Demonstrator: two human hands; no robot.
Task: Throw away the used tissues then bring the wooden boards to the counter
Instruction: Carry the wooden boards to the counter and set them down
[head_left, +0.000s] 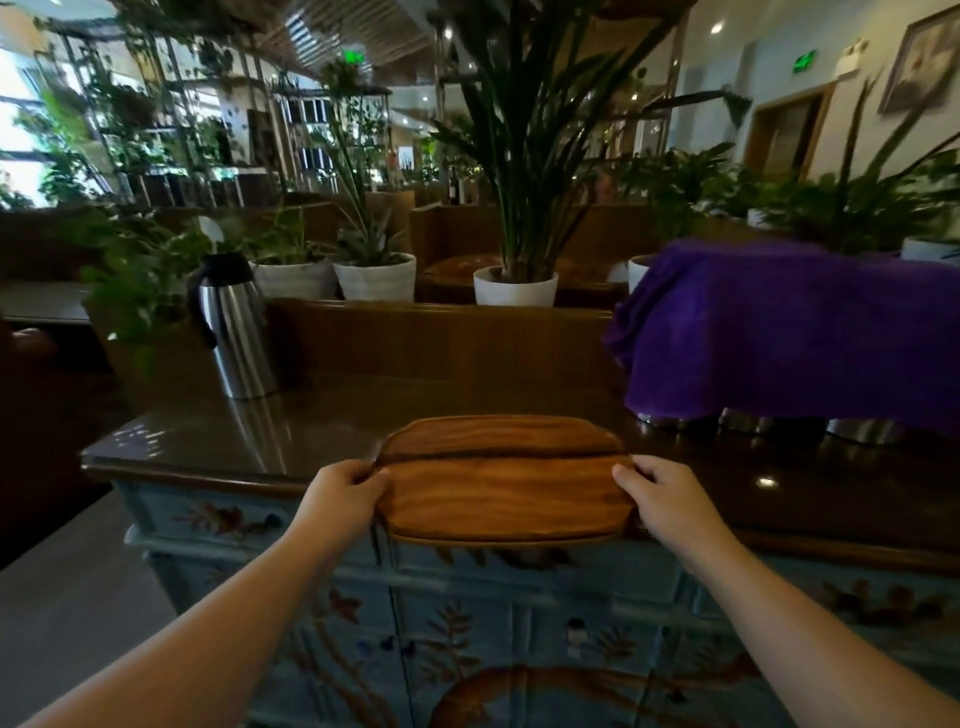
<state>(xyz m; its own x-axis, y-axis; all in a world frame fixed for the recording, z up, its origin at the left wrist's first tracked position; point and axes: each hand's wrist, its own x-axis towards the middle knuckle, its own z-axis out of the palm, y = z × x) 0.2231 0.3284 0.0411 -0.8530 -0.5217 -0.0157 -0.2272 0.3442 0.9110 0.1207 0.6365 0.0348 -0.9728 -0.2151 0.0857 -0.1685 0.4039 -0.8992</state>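
Note:
Wooden boards (501, 480), oval and brown, look stacked, with a dark seam across the top one. They sit over the front edge of the dark glossy counter (218, 441). My left hand (345, 501) grips the stack's left end. My right hand (670, 501) grips its right end. I cannot tell whether the stack rests on the counter top or hovers just above it. No tissues are in view.
A steel thermos jug (234, 327) stands at the counter's back left. A purple cloth (789, 327) covers metal containers at the right. Potted plants (514, 288) line a wooden ledge behind. The counter's front is a blue painted cabinet (467, 623).

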